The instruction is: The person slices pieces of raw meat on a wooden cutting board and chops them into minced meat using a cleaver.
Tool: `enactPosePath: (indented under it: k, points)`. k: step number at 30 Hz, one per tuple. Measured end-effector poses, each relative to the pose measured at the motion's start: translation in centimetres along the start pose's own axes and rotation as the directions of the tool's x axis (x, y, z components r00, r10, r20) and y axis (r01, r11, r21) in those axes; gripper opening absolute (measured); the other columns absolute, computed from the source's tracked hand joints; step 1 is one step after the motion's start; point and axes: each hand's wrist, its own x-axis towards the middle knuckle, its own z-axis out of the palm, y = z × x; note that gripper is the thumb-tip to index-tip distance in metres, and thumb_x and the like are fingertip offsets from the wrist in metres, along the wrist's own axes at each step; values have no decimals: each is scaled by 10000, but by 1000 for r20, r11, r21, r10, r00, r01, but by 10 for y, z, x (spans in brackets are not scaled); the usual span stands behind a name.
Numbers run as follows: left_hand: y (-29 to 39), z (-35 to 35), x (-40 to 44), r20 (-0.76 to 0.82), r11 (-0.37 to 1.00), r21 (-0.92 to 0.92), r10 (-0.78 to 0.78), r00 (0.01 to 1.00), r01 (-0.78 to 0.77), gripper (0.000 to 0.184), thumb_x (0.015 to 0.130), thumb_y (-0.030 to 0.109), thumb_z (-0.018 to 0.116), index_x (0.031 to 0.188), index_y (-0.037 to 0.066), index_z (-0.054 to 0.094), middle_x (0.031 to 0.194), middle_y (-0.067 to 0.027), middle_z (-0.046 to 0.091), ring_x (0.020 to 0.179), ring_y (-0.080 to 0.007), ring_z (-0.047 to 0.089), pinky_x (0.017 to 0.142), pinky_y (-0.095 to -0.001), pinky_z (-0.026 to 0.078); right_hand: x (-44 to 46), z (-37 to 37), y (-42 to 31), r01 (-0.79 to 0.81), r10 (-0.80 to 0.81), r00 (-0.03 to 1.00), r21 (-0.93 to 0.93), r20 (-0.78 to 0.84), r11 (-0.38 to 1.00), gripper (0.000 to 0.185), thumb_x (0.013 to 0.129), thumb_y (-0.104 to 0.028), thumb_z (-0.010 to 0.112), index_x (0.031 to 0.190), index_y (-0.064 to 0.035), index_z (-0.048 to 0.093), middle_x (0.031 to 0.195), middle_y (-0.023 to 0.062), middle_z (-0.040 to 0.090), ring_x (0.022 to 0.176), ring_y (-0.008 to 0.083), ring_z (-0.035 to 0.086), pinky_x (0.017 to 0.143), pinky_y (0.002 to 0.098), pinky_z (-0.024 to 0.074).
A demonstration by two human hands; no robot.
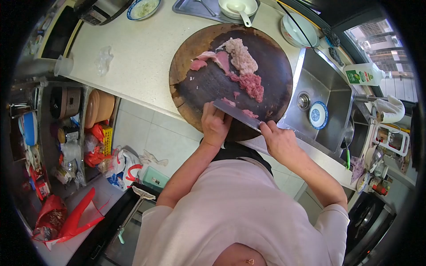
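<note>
A large round wooden cutting board (199, 95) lies on the counter in front of me. At its near edge a cleaver (237, 116) is tilted, with its blade slanting across the board. My right hand (280, 141) is closed round the handle end. My left hand (216, 126) has its fingers curled at the blade's far end, partly hidden behind it. Small bits of pink meat (249, 114) lie just beyond the blade. Farther up the board are minced red meat (251, 85), a pale minced heap (241, 55) and pink meat slices (219, 58).
Right of the board is a steel sink (293, 113) holding a blue-patterned bowl (318, 115). Behind the board stand a tray (186, 6) with a white bowl (227, 12), and a large bowl (298, 30). A crumpled plastic bag (104, 60) lies on the counter at left.
</note>
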Motion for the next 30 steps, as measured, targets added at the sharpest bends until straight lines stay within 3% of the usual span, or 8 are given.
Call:
enactPosePath:
  k: [4,8,10,13,14,18,20,30]
  points:
    - [-1,-2,6,-33,998,-16,68,997,-68,265,705,29,711,965,74,686,946,-114,657,895,-339,613,790,-403,505,29,-2,-14,15,-15,1000,-16,-2,1000,204,778,-70,579,961,-47,493,864,120,559,595,277,643,501,377,506]
    - [-2,2,9,-75,998,-26,52,996,-54,260,709,25,706,964,72,684,1010,-108,665,926,-332,623,790,-389,511,65,6,-28,68,-70,989,-22,-131,997,183,781,-52,581,943,-49,496,833,120,555,601,289,627,493,384,489]
    - [1,3,9,-110,998,22,59,992,-57,195,709,16,702,894,67,667,941,-99,644,867,-331,610,746,-389,507,76,14,-25,104,-109,982,-40,-156,994,173,803,-80,574,956,-60,497,839,131,577,638,305,651,523,396,518]
    - [-1,3,-2,-47,995,104,13,999,-8,126,708,4,701,750,65,599,785,-93,548,737,-317,552,652,-399,479,80,21,2,37,-18,973,79,-230,996,201,807,-70,565,1000,-60,512,868,145,601,676,320,657,535,411,519]
    - [-1,3,0,-78,997,69,28,997,-22,130,689,35,718,728,59,597,731,-122,476,713,-332,517,618,-431,446,77,13,1,-64,79,975,80,-206,995,238,806,-61,562,1040,-61,523,886,149,615,690,332,656,540,427,517]
    - [4,2,3,-110,998,50,32,993,-26,137,697,-7,698,787,64,625,766,-100,534,716,-309,528,622,-406,464,43,-6,-8,-37,38,998,21,-47,999,262,782,-42,578,1038,-49,524,876,136,593,668,327,656,525,431,511]
    - [3,-1,4,-121,999,10,50,991,-49,227,693,-4,703,910,56,673,829,-104,590,748,-325,550,653,-400,478,28,-3,-11,-3,5,999,36,-52,999,265,769,-36,583,1027,-45,519,871,132,580,653,321,651,518,429,507]
    - [2,-1,4,-55,999,29,38,998,-37,250,686,23,713,932,42,673,868,-123,625,798,-345,577,716,-408,491,13,-7,-3,25,-25,1000,4,-7,1000,248,737,-8,582,974,-25,509,827,137,560,615,314,636,504,405,498]
